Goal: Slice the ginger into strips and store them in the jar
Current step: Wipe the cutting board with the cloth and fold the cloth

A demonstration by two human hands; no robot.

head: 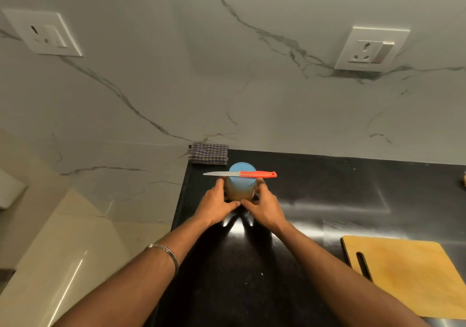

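Jar (pixel 239 190) with blue lid (pixel 241 175) stands far back on the black table (pixel 315 200), cupped by left hand (pixel 217 205) and right hand (pixel 264 207); move it level, lest the balanced knife (pixel 242 174) slide off.

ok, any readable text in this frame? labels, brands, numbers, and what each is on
Bracelet on the left wrist: engraved lettering, too small and blurred to quote with any confidence.
Jar with the blue lid: no label shows.
Knife lying across the lid: no marking on the red handle or the blade.
Wall sockets: no readable print.
Cutting board: plain, no text.
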